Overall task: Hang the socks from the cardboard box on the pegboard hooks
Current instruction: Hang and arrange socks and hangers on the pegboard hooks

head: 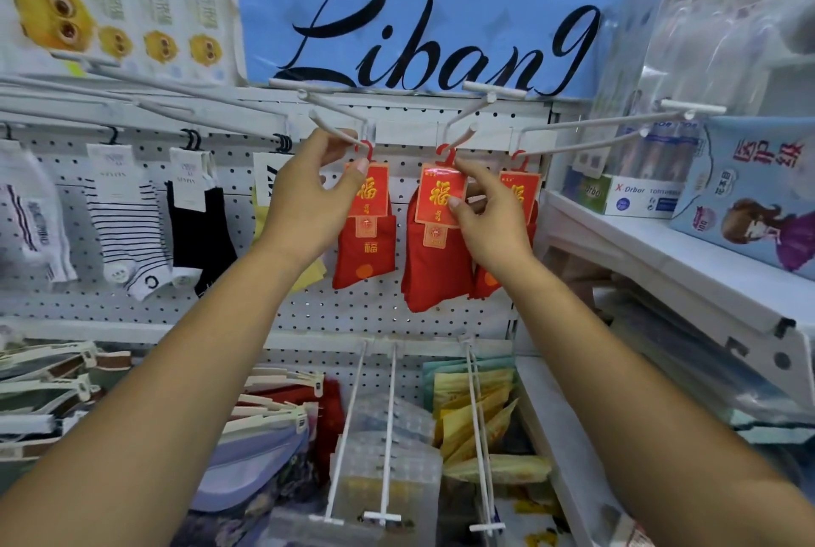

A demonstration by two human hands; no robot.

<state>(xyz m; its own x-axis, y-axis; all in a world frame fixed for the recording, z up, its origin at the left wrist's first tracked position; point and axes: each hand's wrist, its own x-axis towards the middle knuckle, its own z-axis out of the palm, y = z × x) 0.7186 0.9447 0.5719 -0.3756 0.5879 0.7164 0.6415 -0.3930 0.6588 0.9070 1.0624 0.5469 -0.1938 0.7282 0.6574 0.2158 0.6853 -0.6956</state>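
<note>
**Inspector:** Three packs of red socks are visible on the upper row of the pegboard [397,304]. The left pack [366,233] hangs from its red plastic hook on the left peg [335,130]. The middle pack [436,238] is at the tip of the middle peg [463,136]. The right pack [520,198] hangs behind it on a longer peg [617,127].

**Assistant:** And the hands?

**Inspector:** The left hand [308,193] pinches the top of the left pack, thumb near the card's upper edge, fingers up at the hook. The right hand [489,211] pinches the header card of the middle pack, thumb on its face, fingers behind.

**Assistant:** How should these handle?

**Inspector:** In my judgement, light and soft. The knitted part is limp and will swing. The card is stiffer but can crease, and its glossy face may slip. The hook and the card's top edge are the sound places to hold, since that steers the hook opening onto the peg.

**Assistant:** Anything unconfirmed?

**Inspector:** Several items. The cardboard box is not in view. I cannot tell whether the middle hook is fully seated on its peg. The right pack is largely covered by the right hand and the middle pack. The fingertips behind the card are hidden. The small print on the cards is unreadable.
</note>
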